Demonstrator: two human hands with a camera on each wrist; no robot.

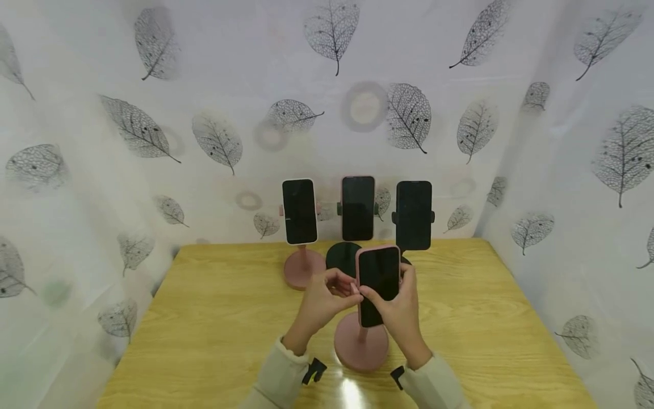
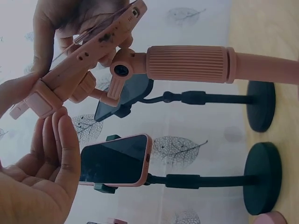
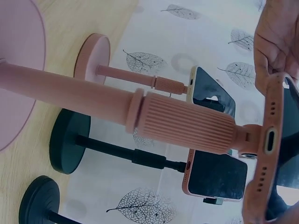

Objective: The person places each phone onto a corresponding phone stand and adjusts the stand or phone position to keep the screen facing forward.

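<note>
A phone (image 1: 379, 272) in a pink case sits tilted at the clamp of a pink phone stand (image 1: 360, 346), near the front of the table. My right hand (image 1: 403, 309) grips the phone from its right side, thumb across the screen and fingers behind. At the phone's left edge, my left hand (image 1: 323, 298) pinches the stand's pink clamp arm (image 2: 43, 103) between thumb and fingertips. The left wrist view shows the clamp arm overlapping the case's edge. In the right wrist view the stand's ribbed collar (image 3: 187, 122) leads up to the phone's bottom edge.
Behind stand three more phones on stands: a white-edged phone (image 1: 300, 211) on pink, a pink-edged phone (image 1: 358, 208) on dark green, and a dark phone (image 1: 414, 215) on a dark stand at right. A leaf-patterned curtain (image 1: 245, 68) surrounds the wooden table (image 1: 204, 341).
</note>
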